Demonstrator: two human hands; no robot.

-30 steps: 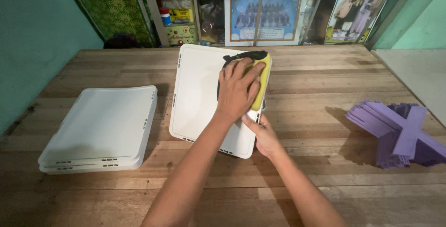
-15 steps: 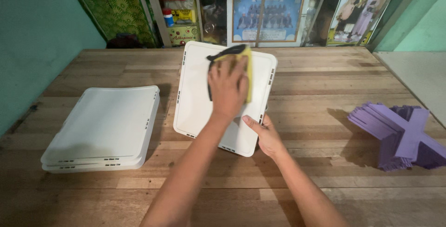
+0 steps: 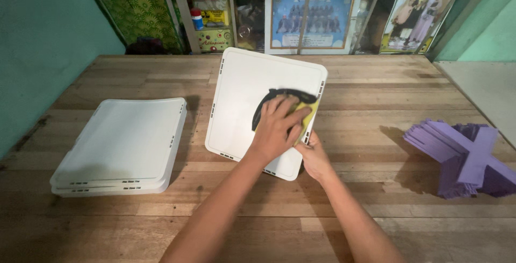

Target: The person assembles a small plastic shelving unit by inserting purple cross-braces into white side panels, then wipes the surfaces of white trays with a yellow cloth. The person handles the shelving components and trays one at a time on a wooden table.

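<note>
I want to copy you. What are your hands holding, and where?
Left hand presses the yellow pad with a black strap from above; right hand grips the flat white plastic panel's near right edge.

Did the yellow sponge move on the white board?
Yes. The yellow sponge under the left hand slid back toward the person, from near the white board's far edge to its near right edge.

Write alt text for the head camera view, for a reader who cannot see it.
A person's left hand presses a yellow and black sponge onto a white plastic lid on a wooden table, while the right hand steadies the lid's near edge. A stack of white lids lies to the left, purple card pieces to the right.
</note>
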